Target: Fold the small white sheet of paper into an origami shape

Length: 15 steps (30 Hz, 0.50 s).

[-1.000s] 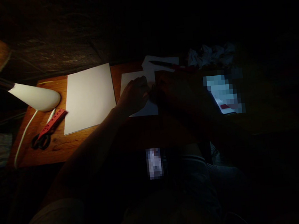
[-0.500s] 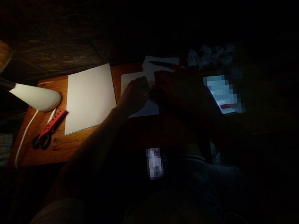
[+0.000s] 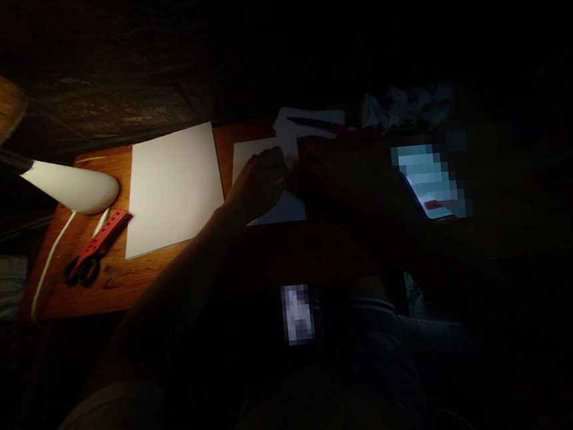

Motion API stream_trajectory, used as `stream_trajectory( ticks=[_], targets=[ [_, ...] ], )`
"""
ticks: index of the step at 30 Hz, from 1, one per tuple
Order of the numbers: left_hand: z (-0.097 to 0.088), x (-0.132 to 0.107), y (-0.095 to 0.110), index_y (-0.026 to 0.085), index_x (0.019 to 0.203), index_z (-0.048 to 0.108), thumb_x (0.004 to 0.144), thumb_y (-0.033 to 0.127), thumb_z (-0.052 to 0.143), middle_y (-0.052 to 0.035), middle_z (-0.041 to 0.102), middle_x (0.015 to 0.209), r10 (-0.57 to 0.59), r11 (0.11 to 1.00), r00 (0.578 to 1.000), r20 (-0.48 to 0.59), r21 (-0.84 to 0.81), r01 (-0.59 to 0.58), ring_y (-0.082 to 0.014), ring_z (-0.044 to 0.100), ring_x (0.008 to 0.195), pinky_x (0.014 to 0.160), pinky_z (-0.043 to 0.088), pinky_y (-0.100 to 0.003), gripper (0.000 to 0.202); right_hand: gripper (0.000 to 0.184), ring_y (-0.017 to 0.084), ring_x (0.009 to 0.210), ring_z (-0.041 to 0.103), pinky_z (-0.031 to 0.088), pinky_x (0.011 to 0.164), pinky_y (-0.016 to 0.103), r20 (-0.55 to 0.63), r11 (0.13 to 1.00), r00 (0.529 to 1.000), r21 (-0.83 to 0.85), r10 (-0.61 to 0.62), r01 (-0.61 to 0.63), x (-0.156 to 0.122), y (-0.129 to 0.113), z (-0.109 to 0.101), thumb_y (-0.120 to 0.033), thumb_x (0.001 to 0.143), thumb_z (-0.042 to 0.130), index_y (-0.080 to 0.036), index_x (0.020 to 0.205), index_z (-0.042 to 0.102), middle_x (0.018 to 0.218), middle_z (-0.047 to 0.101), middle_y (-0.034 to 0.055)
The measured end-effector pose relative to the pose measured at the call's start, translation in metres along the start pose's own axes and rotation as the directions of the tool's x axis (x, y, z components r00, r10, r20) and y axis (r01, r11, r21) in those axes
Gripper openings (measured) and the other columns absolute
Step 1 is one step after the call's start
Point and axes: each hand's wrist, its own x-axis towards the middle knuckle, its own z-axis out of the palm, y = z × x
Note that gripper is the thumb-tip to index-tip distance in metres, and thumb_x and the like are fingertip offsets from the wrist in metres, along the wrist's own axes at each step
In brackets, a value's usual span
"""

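Over a white sheet of paper on the desk, my left hand is closed with its fingers curled. Whatever lies between its fingertips is hidden. My right hand meets it from the right, close to the left fingertips and by the sheet's right edge. Deep shadow covers it, so its fingers cannot be made out. Just behind the hands lies a smaller white paper piece, with dark-bladed, red-handled scissors across it.
A stack of white paper lies to the left under a desk lamp. Near its base are a red perforated strip and black-handled scissors. Crumpled or folded papers and a lit phone lie to the right.
The whole view has shifted very slightly to the right. Both hands stay together over the sheet, with hardly any visible movement.
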Motion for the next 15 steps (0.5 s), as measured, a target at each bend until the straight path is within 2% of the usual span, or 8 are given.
stream_trajectory(
  ticks=[6,11,15],
  targets=[
    [0.0002,0.0005,-0.0004,0.019,0.098,0.075,0.095,0.019,0.067,-0.0122,0.070,0.116,-0.013,0.999,1.000,-0.005,-0.030,0.013,-0.0324,0.067,0.120,0.108,0.055,-0.051,0.008,0.038,0.030,0.108,0.064,0.047,0.089,0.042,0.018,0.996,1.000,0.084,-0.023,0.022,0.0047,0.0027,-0.0035,-0.021,0.108,0.042,-0.014,0.124,0.075,0.127,0.071,0.0185],
    [-0.0004,0.0010,0.0000,0.018,0.096,0.076,0.096,0.022,0.068,-0.0126,0.072,0.117,-0.021,0.999,1.000,-0.001,-0.034,0.021,-0.0324,0.067,0.122,0.109,0.055,-0.051,0.008,0.030,0.031,0.113,0.063,0.049,0.090,0.041,0.041,0.997,0.997,0.062,-0.058,0.056,0.0063,0.0070,-0.0037,-0.020,0.105,0.050,-0.014,0.118,0.076,0.129,0.071,0.0189],
    [-0.0029,0.0007,0.0021,0.018,0.100,0.078,0.098,0.024,0.066,-0.0124,0.073,0.119,-0.031,0.999,0.999,0.026,-0.008,0.031,-0.0319,0.067,0.123,0.110,0.055,-0.050,0.013,0.030,0.032,0.118,0.062,0.050,0.095,0.043,0.013,0.993,0.993,0.035,-0.114,0.114,0.0039,0.0102,0.0013,-0.021,0.106,0.049,-0.013,0.115,0.077,0.133,0.070,0.0201]
  ],
)
